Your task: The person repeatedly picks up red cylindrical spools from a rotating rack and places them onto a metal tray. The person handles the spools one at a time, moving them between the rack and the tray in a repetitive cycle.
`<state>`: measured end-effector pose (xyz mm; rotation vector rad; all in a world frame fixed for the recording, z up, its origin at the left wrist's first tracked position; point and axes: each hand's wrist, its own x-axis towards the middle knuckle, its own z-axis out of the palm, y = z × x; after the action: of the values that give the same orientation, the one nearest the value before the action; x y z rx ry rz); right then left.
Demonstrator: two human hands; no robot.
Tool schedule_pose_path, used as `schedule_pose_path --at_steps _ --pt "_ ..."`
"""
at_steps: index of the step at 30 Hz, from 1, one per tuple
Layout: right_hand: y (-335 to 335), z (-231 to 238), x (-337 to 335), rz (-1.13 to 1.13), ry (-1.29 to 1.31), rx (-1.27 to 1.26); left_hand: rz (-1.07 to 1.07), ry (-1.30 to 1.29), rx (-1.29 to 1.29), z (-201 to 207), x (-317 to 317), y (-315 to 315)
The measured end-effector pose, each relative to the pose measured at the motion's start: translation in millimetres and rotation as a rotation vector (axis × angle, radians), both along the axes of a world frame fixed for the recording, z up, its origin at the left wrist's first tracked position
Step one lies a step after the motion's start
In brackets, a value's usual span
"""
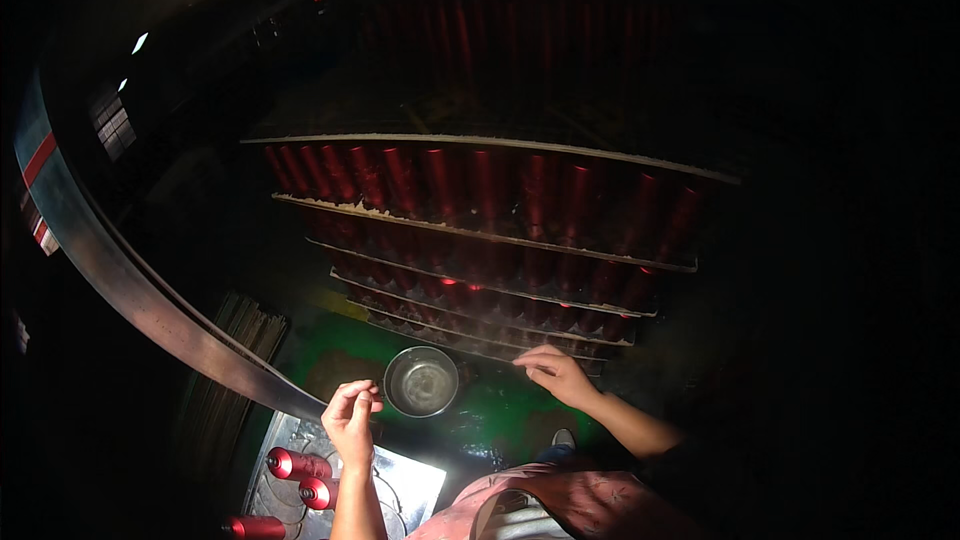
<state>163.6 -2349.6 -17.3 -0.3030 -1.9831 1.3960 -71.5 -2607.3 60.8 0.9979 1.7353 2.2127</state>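
My left hand (352,418) is raised above the metal tray, its fingers curled in toward the thumb. Anything inside that grip is too small or hidden to make out. Just right of its fingertips is a round metal pot (422,381), seen from above; I cannot tell whether hand and pot touch. My right hand (556,376) reaches in from the right, fingers stretched leftward and thumb apart, with nothing visible in it. It is nearest the lower edge of a stack of boards with red cylinders (481,180) standing between them.
Red cylinders with narrow necks (297,464) lie on a shiny metal tray (425,488) at lower left. A curved metal band (150,315) sweeps down the left side. Stacked flat boards (235,355) stand beyond it. The floor (500,418) is green, with the surroundings very dark.
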Motion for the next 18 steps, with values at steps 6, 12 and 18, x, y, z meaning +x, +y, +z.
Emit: schedule_pose_path --at_steps 6,12,18 --pt "126.2 103.5 140.2 -0.339 -0.038 0.085 -0.246 0.494 0.007 211.7 -21.3 261.7" --pt "188.8 148.0 190.2 -0.475 0.016 0.335 -0.115 1.078 -0.036 339.0 -57.2 496.8" --pt "216.4 242.1 244.6 -1.004 -0.479 1.201 -0.097 1.222 -0.100 377.3 -32.3 726.1"
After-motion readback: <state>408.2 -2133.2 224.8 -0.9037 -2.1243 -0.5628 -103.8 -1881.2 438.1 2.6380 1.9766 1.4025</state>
